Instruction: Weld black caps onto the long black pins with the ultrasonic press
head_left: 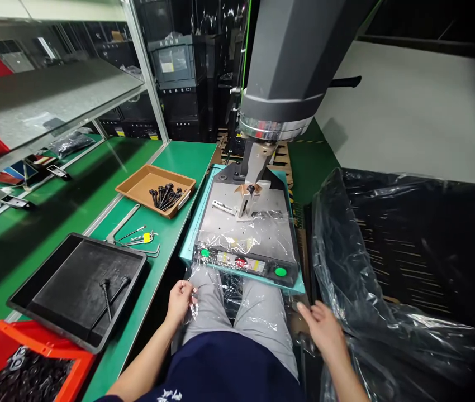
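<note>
My left hand (180, 301) is closed in a pinch on the edge of a clear plastic sheet (237, 286), beside my left knee. The sheet lies over my lap and reaches up onto the front of a bench machine's base (258, 226). My right hand (323, 329) is to the right of my right thigh, near the sheet's right side, with thumb and fingers apart. On the base stands a metal fixture (246, 204) with a dark bolt-like part (251, 190) at its top, under the machine's head (279, 117). Green buttons (280, 272) and a red button (241, 262) line the front.
Left, a brown tray (137, 187) holds several black bolts (165, 196); a black tray (59, 290) holds two long ones. A red bin (82, 368) of small black parts sits nearest. Hex keys (139, 240) lie between. Right stands a plastic-lined container (338, 251).
</note>
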Tool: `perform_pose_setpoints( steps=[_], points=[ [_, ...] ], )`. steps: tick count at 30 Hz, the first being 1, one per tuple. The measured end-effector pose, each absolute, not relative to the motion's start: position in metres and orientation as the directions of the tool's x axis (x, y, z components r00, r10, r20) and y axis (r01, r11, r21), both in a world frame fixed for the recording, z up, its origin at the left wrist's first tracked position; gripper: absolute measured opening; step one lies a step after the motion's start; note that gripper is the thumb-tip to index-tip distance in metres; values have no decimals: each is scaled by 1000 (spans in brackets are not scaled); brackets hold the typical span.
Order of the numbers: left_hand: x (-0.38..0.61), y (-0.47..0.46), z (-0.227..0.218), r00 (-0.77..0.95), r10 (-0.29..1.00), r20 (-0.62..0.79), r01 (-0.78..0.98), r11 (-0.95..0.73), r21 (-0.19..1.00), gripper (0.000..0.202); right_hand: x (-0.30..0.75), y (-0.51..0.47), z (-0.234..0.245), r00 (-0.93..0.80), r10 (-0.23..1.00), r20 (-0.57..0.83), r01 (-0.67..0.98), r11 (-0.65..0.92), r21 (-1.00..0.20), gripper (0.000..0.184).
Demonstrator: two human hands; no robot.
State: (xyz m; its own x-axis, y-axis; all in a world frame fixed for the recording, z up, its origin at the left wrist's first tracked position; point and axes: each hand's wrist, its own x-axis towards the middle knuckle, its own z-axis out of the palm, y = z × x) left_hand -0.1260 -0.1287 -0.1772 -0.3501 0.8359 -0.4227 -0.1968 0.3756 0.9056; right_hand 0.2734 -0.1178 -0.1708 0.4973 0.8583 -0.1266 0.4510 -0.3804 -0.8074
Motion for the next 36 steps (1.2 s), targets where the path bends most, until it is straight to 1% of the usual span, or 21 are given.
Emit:
perform_pose_setpoints(
  steps=[1,2,3,5,6,8,9,11,13,16,19,25,28,31,33,35,36],
  points=[
    [-125,-128,-179,-339,832,-439,-203,391,898,40,276,-102,-160,524,850,-54,540,-381,-751,61],
    [-125,-127,-180,-328,828,-454,-209,405,890,41,276,-83,-146,530,847,38,600,-343,-723,61],
    [-125,-126,-181,-317,825,-468,-216,417,883,42,272,-62,-129,487,865,124,632,-251,-733,58],
    [-125,-123,-183,-296,821,-488,-218,439,872,44,254,-14,-92,346,911,225,612,-38,-790,49],
    [-126,-122,-184,-286,820,-496,-215,449,867,44,241,12,-74,256,924,283,598,79,-798,43],
    [-129,-120,-186,-273,817,-509,-217,463,859,46,214,65,-44,57,919,390,572,290,-767,33],
    [-131,-120,-187,-266,815,-514,-225,466,855,48,201,90,-33,11,906,422,555,346,-757,31],
    [-135,-119,-192,-261,812,-522,-253,464,849,53,180,137,-20,-51,890,453,538,407,-738,32],
    [-138,-120,-196,-279,808,-519,-279,449,849,60,169,173,-15,-125,899,420,535,417,-735,34],
    [-141,-122,-201,-314,799,-514,-301,429,852,67,165,204,-16,-236,917,322,532,400,-746,26],
    [-142,-123,-203,-321,789,-525,-299,441,846,68,168,211,-17,-274,922,272,502,379,-778,23],
    [-145,-123,-208,-315,785,-533,-265,467,844,69,169,207,-13,-260,924,279,433,370,-822,28],
    [-144,-123,-208,-314,781,-540,-261,476,840,70,168,207,-11,-254,928,274,411,360,-837,27],
    [-142,-124,-207,-318,771,-552,-263,487,833,71,167,205,-9,-250,933,258,411,344,-844,25],
    [-142,-125,-205,-317,771,-552,-263,488,832,71,168,203,-8,-255,928,270,432,360,-827,24],
    [-147,-127,-201,-341,775,-532,-209,490,846,68,170,198,-5,-255,920,296,443,384,-810,23],
    [-151,-127,-197,-370,776,-511,-142,497,856,65,172,194,-3,-252,919,303,441,388,-810,23]
  ],
)
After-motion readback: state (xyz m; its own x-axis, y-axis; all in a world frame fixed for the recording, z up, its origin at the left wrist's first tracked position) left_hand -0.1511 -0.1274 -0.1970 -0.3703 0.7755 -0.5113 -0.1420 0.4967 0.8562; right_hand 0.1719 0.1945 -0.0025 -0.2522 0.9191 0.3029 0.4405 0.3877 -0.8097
